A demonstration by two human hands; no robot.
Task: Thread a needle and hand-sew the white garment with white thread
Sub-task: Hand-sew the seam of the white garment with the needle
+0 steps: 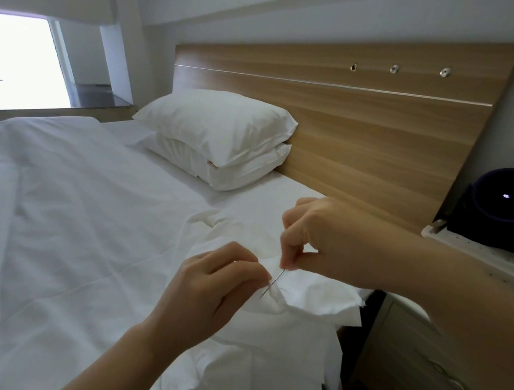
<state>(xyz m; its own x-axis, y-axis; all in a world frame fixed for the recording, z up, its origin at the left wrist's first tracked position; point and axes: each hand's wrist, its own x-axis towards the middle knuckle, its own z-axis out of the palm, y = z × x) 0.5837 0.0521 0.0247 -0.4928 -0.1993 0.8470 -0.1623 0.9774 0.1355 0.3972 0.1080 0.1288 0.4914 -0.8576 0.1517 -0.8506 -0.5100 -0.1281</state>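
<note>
The white garment (308,293) lies bunched at the bed's near right edge, one folded edge lifted. My left hand (209,281) pinches that edge between thumb and fingers. A thin steel needle (271,282) slants down through the fold, its point close to my left fingertips. My right hand (324,238) comes in from the right and pinches the needle's upper end. The white thread is too fine to make out against the cloth.
A white duvet (52,218) covers the bed, with two stacked pillows (220,138) against a wooden headboard (370,127). A nightstand (455,365) stands at the right with a dark round device (503,205) on a white tray (481,251). A bright window (13,61) is at far left.
</note>
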